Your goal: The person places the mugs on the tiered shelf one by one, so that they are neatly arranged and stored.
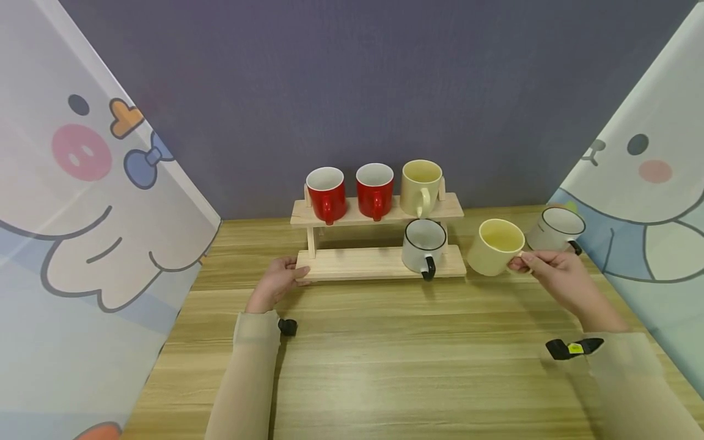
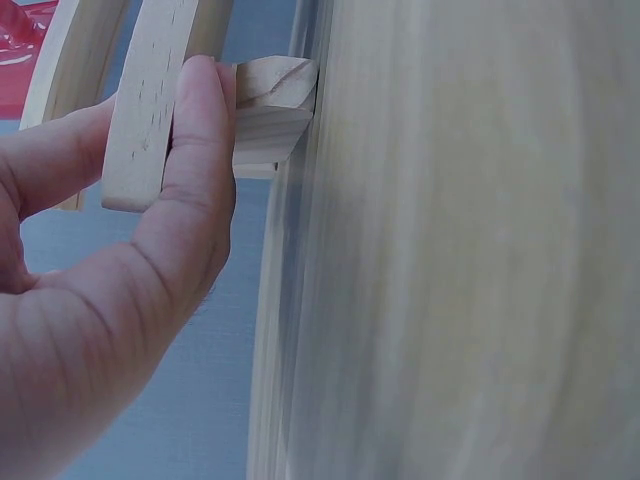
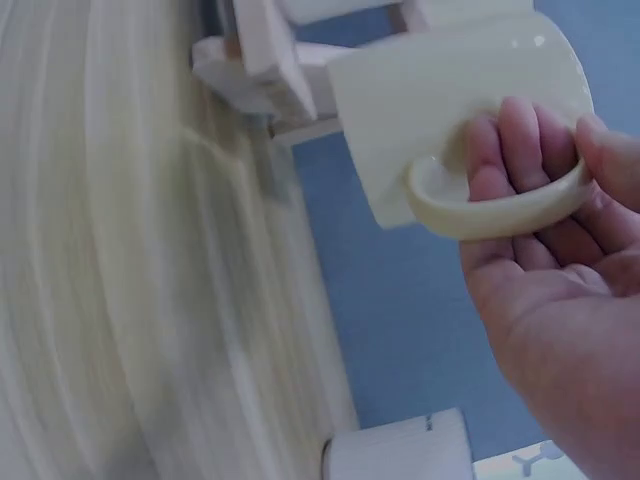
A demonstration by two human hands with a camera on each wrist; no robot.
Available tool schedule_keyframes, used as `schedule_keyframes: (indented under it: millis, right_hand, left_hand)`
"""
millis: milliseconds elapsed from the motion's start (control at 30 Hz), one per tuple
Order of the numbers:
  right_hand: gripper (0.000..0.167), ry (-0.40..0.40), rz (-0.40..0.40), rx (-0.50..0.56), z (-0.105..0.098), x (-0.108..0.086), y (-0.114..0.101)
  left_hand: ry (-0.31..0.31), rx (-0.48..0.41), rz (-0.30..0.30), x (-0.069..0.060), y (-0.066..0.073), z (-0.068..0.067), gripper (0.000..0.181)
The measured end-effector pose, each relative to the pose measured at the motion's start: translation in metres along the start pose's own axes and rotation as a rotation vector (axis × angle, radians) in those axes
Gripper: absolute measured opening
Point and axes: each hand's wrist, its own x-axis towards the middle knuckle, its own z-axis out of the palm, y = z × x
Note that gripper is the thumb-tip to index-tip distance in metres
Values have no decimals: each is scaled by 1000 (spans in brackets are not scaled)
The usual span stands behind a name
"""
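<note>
At the left end of the two-tier wooden rack [image 1: 354, 264], the left hand [image 1: 277, 282] pinches the lower shelf between thumb and fingers; the left wrist view shows the board's end [image 2: 145, 120] between them. The right hand [image 1: 566, 281] grips a yellow mug [image 1: 492, 249] by its handle, right of the rack, with fingers through the loop [image 3: 505, 212]. A white mug with a black rim [image 1: 422, 247] stands on the lower shelf's right part. Two red mugs [image 1: 327, 197] [image 1: 375, 192] and a yellow mug [image 1: 420, 188] stand on the upper shelf.
Another white mug with a black rim [image 1: 557, 231] stands at the table's back right, behind the right hand. A dark wall [image 1: 352, 91] rises behind the wooden table [image 1: 374, 354]. Panels with cartoon animals [image 1: 82, 244] flank both sides.
</note>
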Motion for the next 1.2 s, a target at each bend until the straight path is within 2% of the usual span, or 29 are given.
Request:
schedule_keyframes:
  millis: [67,333,467,533,833,933,1067,1200]
  right_hand:
    - [30,-42,-24,28,1,-3,-6]
    - [24,-283,-186,319,5,-9,-16]
    - [26,-385,-238,419,9,-10,-21]
    - [26,-407,-248,413,11,-11,-25]
    - [27,-442,-253,244,26,-16,-46]
    - [27,-473,-259,255,34,-18,-54]
    - [25,-520,-215,315,46,-18,-60]
    - [23,-535,-184,338,61,-16,-61]
  left_hand:
    - [2,1,5,0,0,0,64]
    - [2,0,3,0,-1,0,64]
    - [-1,13,9,0,-1,1,64]
    - [-2,19,12,0,-1,1,63]
    - [-4,19,14,0,-1,-1,62]
    - [-3,22,16,0,-1,0,63]
    - [2,17,14,-1,0,1,62]
    - [7,13,12,-1,1,1,61]
